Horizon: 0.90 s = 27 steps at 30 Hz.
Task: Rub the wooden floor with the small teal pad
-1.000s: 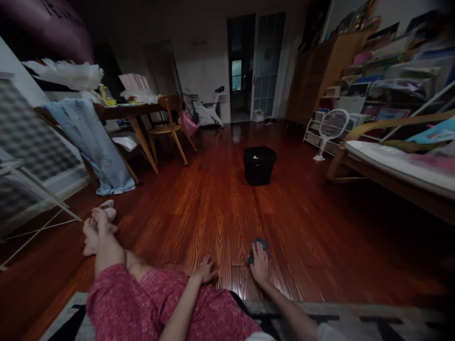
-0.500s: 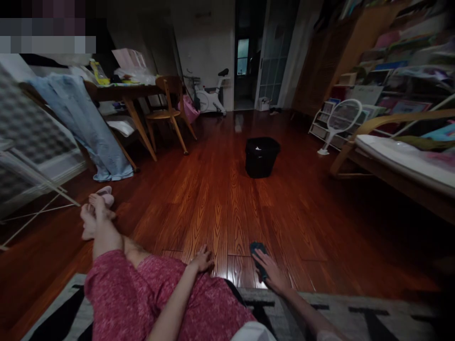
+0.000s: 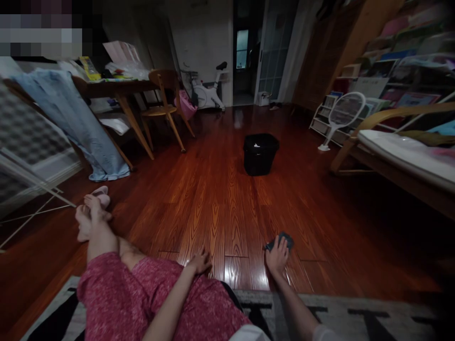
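Observation:
I sit on the edge of a rug (image 3: 355,315) with my legs in pink trousers (image 3: 142,303) stretched left over the red wooden floor (image 3: 220,199). My right hand (image 3: 276,258) presses flat on a small dark cloth (image 3: 282,238) on the floorboards, fingers laid over it. My left hand (image 3: 199,263) rests on the floor beside my thigh with its fingers spread, holding nothing. A wet sheen shows on the boards between the two hands.
A black bucket (image 3: 260,154) stands on the floor ahead. A wooden table (image 3: 117,90) and chair (image 3: 165,106) with hanging jeans (image 3: 81,128) are at the left, a drying rack (image 3: 31,184) beside them. A wooden bench (image 3: 398,156), a racket-shaped swatter (image 3: 343,113) and shelves are at the right.
My right hand has slid the dark cloth over the floor, first back toward me, then out to the right. My left hand has stayed planted.

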Each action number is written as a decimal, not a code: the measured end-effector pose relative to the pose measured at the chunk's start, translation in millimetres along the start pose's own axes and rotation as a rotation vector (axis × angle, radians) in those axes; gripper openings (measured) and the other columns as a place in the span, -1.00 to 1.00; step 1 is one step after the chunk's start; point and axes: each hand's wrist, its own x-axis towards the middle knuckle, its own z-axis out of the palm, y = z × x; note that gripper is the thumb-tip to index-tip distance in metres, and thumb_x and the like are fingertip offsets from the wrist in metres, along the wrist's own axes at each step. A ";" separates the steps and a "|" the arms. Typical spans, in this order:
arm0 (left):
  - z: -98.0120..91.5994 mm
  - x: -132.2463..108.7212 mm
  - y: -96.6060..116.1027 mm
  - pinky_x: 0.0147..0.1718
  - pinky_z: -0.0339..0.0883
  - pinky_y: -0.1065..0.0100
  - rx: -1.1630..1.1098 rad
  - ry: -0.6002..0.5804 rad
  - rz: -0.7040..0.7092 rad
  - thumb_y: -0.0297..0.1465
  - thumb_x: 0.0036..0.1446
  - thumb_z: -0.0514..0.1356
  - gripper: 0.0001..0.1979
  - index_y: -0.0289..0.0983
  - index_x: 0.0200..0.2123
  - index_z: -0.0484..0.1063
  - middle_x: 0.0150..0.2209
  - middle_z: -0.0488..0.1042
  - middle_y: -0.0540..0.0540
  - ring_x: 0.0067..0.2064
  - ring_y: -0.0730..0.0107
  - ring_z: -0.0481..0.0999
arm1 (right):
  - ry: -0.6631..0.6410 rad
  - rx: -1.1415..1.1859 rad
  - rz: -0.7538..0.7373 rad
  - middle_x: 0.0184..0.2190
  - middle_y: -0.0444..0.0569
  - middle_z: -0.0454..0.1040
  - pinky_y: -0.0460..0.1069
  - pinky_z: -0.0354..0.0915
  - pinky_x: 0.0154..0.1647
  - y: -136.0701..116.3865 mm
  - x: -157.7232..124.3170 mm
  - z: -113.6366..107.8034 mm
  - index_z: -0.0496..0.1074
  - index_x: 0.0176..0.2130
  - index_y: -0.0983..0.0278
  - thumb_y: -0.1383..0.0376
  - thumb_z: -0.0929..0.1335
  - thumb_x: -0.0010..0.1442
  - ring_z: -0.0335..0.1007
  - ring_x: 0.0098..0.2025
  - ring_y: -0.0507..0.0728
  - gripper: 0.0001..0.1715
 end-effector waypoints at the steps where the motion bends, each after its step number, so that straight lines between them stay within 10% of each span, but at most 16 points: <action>1: 0.5 0.7 0.6 0.39 -0.14 0.13 0.002 0.007 0.001 -0.10 0.24 0.05 -0.22 -0.26 0.44 -0.04 0.50 -0.27 -0.20 0.47 0.04 -0.11 | -0.024 0.023 -0.059 0.51 0.13 -0.38 0.33 -0.23 0.44 -11.8 -2.4 3.5 -0.29 0.47 0.39 0.34 0.21 0.16 -0.52 0.51 0.31 0.01; 7: 3.9 8.5 5.5 0.38 -0.13 0.13 0.016 0.041 0.017 -0.11 0.23 0.08 -0.22 -0.27 0.43 -0.01 0.50 -0.28 -0.22 0.48 0.05 -0.18 | -0.342 0.068 -0.527 0.51 -0.01 -0.25 0.25 -0.17 0.46 -40.4 -21.2 -5.3 -0.25 0.48 0.22 0.40 0.25 0.10 -0.36 0.51 0.22 0.07; 12: 6.7 14.2 12.6 0.38 -0.18 -0.03 -0.007 0.081 0.038 -0.12 0.23 0.07 -0.26 -0.16 0.43 0.00 0.50 -0.34 -0.14 0.48 0.01 -0.31 | -0.495 0.097 -0.757 0.47 -0.05 -0.03 0.21 0.01 0.41 22.5 -14.5 -36.8 -0.01 0.44 0.10 0.29 0.20 0.26 -0.13 0.48 0.19 -0.19; 19: 2.5 16.9 31.9 0.33 -0.15 -0.25 0.055 0.129 0.035 -0.26 0.24 0.07 -0.32 -0.03 0.42 0.02 0.50 -0.29 -0.13 0.48 -0.08 -0.29 | -0.163 0.007 -0.374 0.44 0.15 0.06 0.28 0.09 0.35 128.3 58.4 -59.1 0.07 0.41 0.32 0.24 0.15 0.22 -0.03 0.44 0.31 -0.20; 27: -0.9 26.3 33.8 0.28 -0.17 -0.40 0.064 0.144 0.050 -0.31 0.19 0.12 -0.29 0.04 0.40 0.05 0.50 -0.26 -0.11 0.47 -0.16 -0.30 | 0.078 -0.155 0.178 0.43 0.36 -0.02 0.38 0.03 0.31 94.9 136.1 -25.6 -0.08 0.44 0.41 0.16 0.14 0.27 -0.20 0.47 0.40 -0.14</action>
